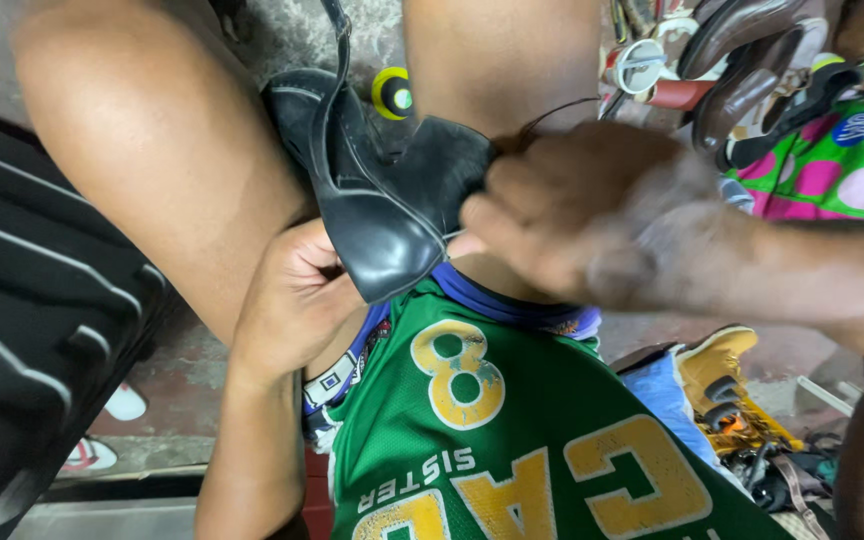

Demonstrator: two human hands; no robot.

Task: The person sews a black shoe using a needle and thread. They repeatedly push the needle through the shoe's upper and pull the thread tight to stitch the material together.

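Note:
A black leather shoe [372, 170] lies sole-side toward me between my bare knees, its toe pointing down at my lap. My left hand [292, 295] grips it from underneath at the toe. My right hand [572, 215] is closed at the shoe's right edge, pinching a thin dark thread [552, 112] that runs up from the shoe; the hand is blurred. A strap [337, 45] of the shoe rises toward the top of the view.
A black ribbed plastic object [32, 330] fills the left side. A yellow-and-black spool [392, 93] lies on the ground behind the shoe. Several brown shoes [742, 60] and a polka-dot cloth [832, 160] sit at upper right. A yellow shoe [722, 385] lies at lower right.

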